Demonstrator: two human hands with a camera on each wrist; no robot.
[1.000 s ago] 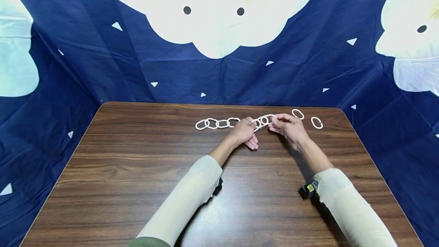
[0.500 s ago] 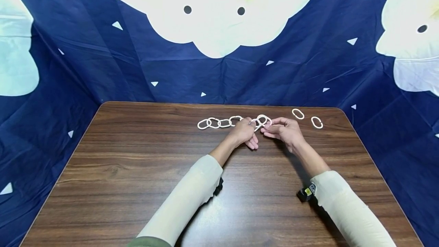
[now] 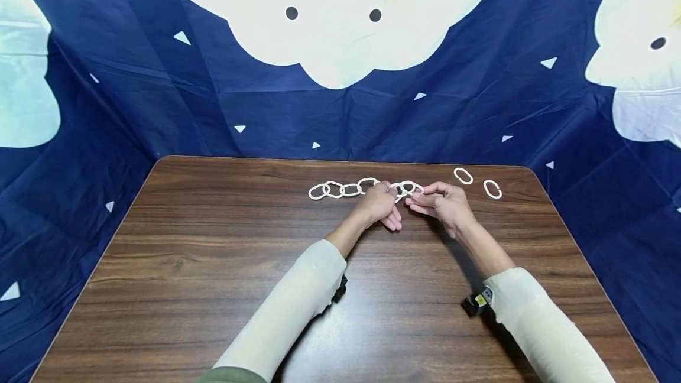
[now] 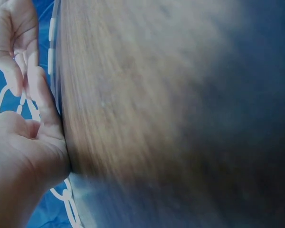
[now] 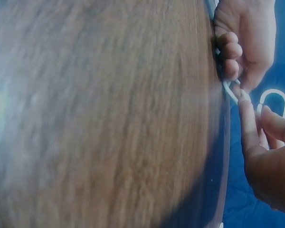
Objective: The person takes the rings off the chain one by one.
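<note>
A chain of white plastic oval links (image 3: 334, 190) lies along the far part of the table, its left portion flat on the wood. My left hand (image 3: 379, 203) grips the chain near its right end, covering part of it, with the lower fingers extended. Close on its right, my right hand (image 3: 447, 205) pinches a white link (image 3: 414, 184) between thumb and fingers, and that link overlaps the chain's end. In the right wrist view the rounded end of a link (image 5: 275, 91) rises past the right thumb. Fingers hide where the links meet.
Two loose white links, one nearer the back edge (image 3: 463, 175) and one farther right (image 3: 492, 189), lie beyond the right hand. The brown wooden table (image 3: 213, 265) ends just behind the chain, before a blue cloth backdrop (image 3: 213, 105) with white clouds.
My right hand has moved left, bringing its link closer to my left hand and turning it. The chain's left portion has slid slightly right. My left hand stays nearly in place.
</note>
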